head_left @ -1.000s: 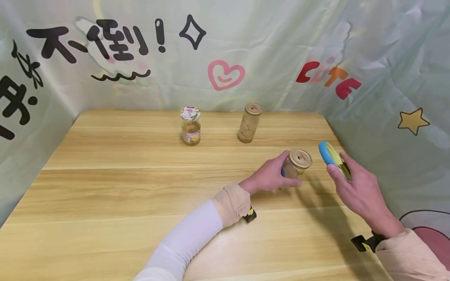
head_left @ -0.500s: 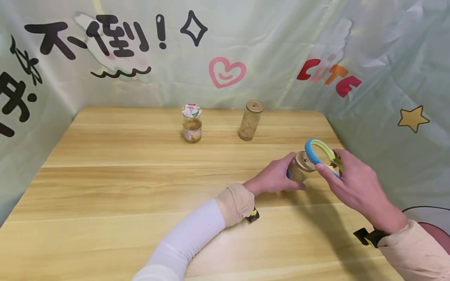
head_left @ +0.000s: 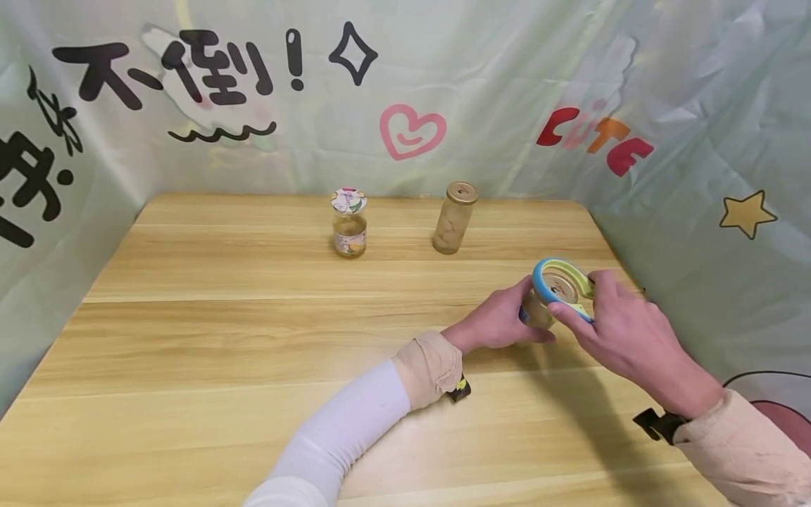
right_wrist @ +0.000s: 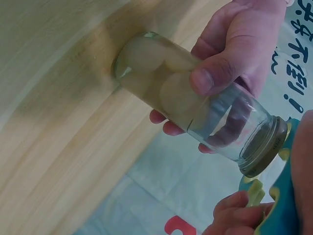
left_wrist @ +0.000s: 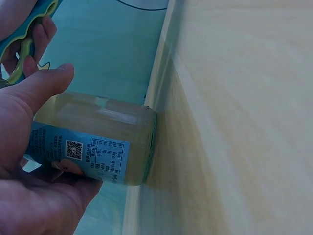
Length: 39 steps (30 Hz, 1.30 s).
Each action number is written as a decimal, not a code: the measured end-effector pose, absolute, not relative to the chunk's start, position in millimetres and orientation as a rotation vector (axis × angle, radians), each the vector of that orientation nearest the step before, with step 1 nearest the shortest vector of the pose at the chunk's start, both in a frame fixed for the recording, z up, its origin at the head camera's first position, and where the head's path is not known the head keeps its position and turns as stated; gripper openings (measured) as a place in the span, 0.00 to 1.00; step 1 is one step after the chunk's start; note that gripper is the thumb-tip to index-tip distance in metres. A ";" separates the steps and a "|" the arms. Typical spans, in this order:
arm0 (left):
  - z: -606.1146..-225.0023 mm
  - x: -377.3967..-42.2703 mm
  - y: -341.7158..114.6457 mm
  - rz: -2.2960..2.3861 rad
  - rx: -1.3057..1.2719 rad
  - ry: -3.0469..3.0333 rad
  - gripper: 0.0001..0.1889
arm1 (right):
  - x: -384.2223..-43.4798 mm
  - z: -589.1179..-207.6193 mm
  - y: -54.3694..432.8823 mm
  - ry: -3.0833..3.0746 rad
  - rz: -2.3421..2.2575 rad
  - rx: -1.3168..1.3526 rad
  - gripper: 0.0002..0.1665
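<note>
While the left hand (head_left: 497, 320) wraps round a glass jar (head_left: 537, 315) with a blue label (left_wrist: 100, 155), which stands on the bench (head_left: 253, 338) near its right edge, the right hand (head_left: 633, 334) grips a blue and green ring-shaped tool (head_left: 540, 284) by its handles; from the head view the loop frames the gold lid (head_left: 562, 288), though I cannot tell whether it touches. Farther back stand a patterned-lid jar (head_left: 350, 225) and, well to its right, a slim gold-lidded jar (head_left: 453, 220), both before a printed curtain (head_left: 304, 158)

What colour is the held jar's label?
Blue label, clearest in the left wrist view.
</note>
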<state>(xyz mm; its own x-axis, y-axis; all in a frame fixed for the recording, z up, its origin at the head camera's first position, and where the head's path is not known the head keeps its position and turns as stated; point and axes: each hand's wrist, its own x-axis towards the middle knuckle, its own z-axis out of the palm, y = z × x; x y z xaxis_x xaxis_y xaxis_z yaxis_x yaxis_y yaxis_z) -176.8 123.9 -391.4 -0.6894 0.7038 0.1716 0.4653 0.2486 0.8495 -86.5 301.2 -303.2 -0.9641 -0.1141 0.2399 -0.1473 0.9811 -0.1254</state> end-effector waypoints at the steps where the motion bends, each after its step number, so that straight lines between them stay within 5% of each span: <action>1: -391.3 -176.7 123.9 1.416 1.096 2.278 0.48 | -86.3 -303.7 301.0 -2.883 0.200 0.203 0.41; 39: -393.2 -175.2 122.8 1.432 1.158 2.298 0.44 | -82.7 -314.9 298.5 -2.602 -0.030 0.465 0.38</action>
<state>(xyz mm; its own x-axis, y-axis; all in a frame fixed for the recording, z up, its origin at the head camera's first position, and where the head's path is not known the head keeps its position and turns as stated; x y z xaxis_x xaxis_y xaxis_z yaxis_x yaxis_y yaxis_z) -175.2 122.8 -393.2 -0.6744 0.7028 0.2265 0.5129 0.2251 0.8284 -82.7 298.5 -314.9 -0.8202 -0.3307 0.4668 -0.3198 0.9416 0.1053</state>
